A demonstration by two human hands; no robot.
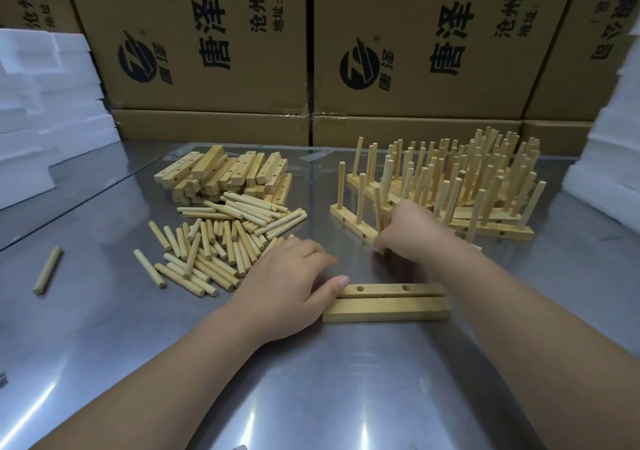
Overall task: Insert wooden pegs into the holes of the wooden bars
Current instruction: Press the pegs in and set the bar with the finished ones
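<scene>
Two forearms point(173, 363) reach over a steel table point(311, 390): the left hand point(287, 276) lies flat-fingered, thumb against two empty bars point(388, 306), while the right hand point(412, 231) pinches an upright peg point(379, 207) in a farther bar point(349, 224), best pushed straight down, kept vertical.

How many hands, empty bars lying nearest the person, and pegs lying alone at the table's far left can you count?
Hands: 2, left hand and right hand, which grips an upright peg.
Empty bars: 2, front bar and back bar.
Lone peg: 1.
Total: 5.
</scene>
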